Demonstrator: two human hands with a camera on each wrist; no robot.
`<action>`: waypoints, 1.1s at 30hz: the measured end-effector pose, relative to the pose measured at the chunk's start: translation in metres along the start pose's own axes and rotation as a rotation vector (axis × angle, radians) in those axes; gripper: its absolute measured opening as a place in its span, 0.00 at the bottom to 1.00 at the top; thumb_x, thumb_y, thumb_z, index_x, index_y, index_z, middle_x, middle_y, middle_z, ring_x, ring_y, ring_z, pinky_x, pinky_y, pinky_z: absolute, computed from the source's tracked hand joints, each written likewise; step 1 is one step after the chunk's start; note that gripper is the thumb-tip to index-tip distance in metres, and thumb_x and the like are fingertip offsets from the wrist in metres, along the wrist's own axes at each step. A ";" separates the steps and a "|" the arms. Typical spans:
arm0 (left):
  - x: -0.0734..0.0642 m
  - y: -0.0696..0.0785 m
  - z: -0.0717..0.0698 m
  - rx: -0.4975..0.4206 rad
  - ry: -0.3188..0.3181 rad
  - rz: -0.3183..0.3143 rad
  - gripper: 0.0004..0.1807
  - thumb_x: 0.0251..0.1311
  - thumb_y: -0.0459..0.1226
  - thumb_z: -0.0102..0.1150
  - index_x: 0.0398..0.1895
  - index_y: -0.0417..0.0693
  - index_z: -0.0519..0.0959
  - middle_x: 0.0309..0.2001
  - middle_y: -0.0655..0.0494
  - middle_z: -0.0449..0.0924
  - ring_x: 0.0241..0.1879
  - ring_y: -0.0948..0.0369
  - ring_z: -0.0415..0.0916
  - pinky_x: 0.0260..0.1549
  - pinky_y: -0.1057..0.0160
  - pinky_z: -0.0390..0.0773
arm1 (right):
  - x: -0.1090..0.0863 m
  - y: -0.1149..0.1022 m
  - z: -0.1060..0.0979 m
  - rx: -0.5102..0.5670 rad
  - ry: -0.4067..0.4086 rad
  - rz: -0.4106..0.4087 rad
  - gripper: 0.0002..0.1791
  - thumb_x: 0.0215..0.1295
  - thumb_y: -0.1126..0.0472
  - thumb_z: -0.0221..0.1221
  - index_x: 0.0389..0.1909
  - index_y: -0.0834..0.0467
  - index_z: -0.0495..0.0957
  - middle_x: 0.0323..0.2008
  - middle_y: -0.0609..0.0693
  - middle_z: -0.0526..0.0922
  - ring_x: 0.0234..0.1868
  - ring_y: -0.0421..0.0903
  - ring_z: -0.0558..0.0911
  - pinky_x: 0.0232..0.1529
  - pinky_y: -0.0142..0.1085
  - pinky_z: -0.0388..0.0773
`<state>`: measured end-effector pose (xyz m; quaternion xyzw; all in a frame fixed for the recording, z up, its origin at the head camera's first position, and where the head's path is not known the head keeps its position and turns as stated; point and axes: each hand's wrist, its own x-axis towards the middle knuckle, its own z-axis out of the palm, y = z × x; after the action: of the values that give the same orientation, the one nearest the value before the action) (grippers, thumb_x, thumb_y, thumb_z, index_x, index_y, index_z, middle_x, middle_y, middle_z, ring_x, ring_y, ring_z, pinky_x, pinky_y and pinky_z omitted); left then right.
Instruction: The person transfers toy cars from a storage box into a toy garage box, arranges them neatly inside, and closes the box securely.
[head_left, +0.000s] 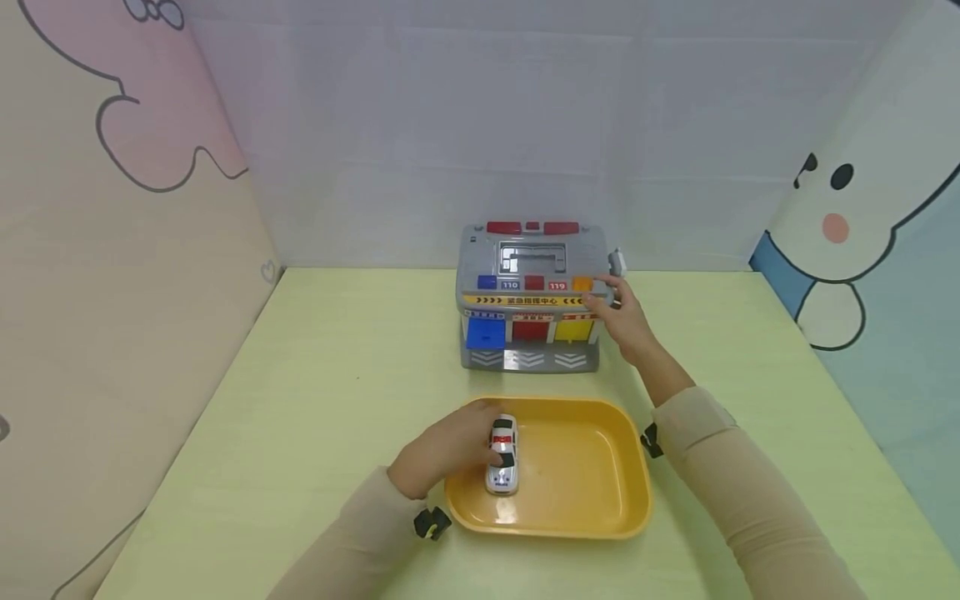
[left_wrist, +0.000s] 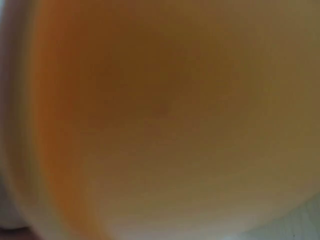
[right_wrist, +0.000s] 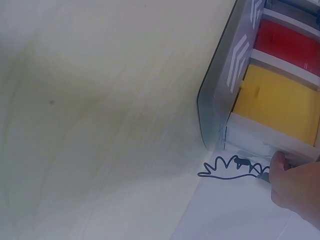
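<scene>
A white toy police car (head_left: 503, 475) sits in the left part of the yellow tray (head_left: 637, 500), its hood toward the front. My left hand (head_left: 453, 442) grips the car from its left side, thumb at the windshield. Behind the tray stands a grey toy garage (head_left: 532, 362) with a red door (head_left: 530, 331) and a yellow door (right_wrist: 277, 102). Its blue door (head_left: 486, 334) juts forward at the left bay. My right hand (head_left: 626, 325) holds the garage's upper right front corner. Blurred orange-yellow tray wall (left_wrist: 200, 125) fills most of the left wrist view.
The pale yellow-green table (head_left: 345, 400) extends around tray and garage. A white cloth backdrop (head_left: 420, 125) rises close behind the garage, and cartoon-printed panels stand at both sides. A small grey-white piece (head_left: 617, 262) sticks out from the garage's right side.
</scene>
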<state>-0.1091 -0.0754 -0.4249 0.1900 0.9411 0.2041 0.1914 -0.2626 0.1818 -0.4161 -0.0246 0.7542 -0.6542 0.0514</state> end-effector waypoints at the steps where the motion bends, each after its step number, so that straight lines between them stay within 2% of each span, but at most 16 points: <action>1: 0.001 0.001 0.001 0.028 0.003 0.000 0.35 0.53 0.38 0.73 0.63 0.37 0.71 0.59 0.47 0.73 0.54 0.56 0.71 0.59 0.59 0.71 | 0.000 0.000 0.000 0.001 0.000 -0.001 0.32 0.71 0.55 0.57 0.70 0.60 0.56 0.58 0.60 0.62 0.50 0.49 0.69 0.63 0.49 0.65; 5: 0.003 0.004 0.004 0.125 0.001 -0.014 0.33 0.51 0.41 0.74 0.59 0.35 0.74 0.50 0.49 0.76 0.43 0.59 0.71 0.52 0.62 0.75 | 0.001 0.002 0.000 -0.006 0.005 -0.001 0.32 0.71 0.55 0.57 0.70 0.60 0.57 0.57 0.60 0.62 0.50 0.49 0.70 0.61 0.47 0.66; 9: 0.002 0.008 0.005 0.168 -0.011 -0.050 0.33 0.50 0.43 0.75 0.58 0.37 0.74 0.48 0.49 0.76 0.41 0.59 0.71 0.51 0.61 0.76 | 0.002 0.001 0.001 -0.017 0.014 0.015 0.32 0.71 0.55 0.57 0.70 0.60 0.56 0.60 0.62 0.61 0.52 0.52 0.69 0.62 0.46 0.65; 15: 0.003 0.011 0.005 0.183 -0.069 -0.101 0.33 0.50 0.45 0.75 0.56 0.40 0.75 0.45 0.52 0.75 0.39 0.60 0.69 0.48 0.62 0.77 | 0.000 -0.003 0.001 -0.016 0.000 0.048 0.33 0.72 0.56 0.56 0.72 0.59 0.54 0.64 0.64 0.59 0.56 0.53 0.68 0.65 0.47 0.63; 22: 0.003 0.011 0.002 0.126 -0.158 -0.131 0.34 0.49 0.45 0.76 0.57 0.42 0.74 0.38 0.57 0.72 0.37 0.62 0.69 0.44 0.65 0.77 | 0.002 0.001 0.001 -0.020 -0.001 0.035 0.35 0.71 0.52 0.57 0.72 0.58 0.55 0.64 0.64 0.58 0.57 0.55 0.66 0.66 0.50 0.62; 26: 0.004 0.011 0.003 0.100 -0.170 -0.127 0.34 0.50 0.45 0.75 0.58 0.42 0.72 0.39 0.56 0.72 0.38 0.62 0.70 0.46 0.65 0.77 | 0.002 0.002 0.001 -0.021 0.005 0.036 0.34 0.71 0.52 0.57 0.71 0.57 0.55 0.64 0.63 0.59 0.57 0.55 0.65 0.66 0.52 0.62; 33: 0.004 0.006 0.007 0.050 -0.155 -0.037 0.39 0.50 0.43 0.75 0.63 0.42 0.68 0.45 0.54 0.71 0.41 0.62 0.70 0.47 0.65 0.76 | 0.002 0.000 0.000 -0.022 0.014 0.038 0.34 0.71 0.53 0.57 0.71 0.58 0.55 0.63 0.64 0.59 0.56 0.54 0.66 0.65 0.51 0.63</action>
<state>-0.1074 -0.0664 -0.4291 0.1927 0.9316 0.1616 0.2624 -0.2645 0.1815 -0.4163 -0.0062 0.7621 -0.6448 0.0583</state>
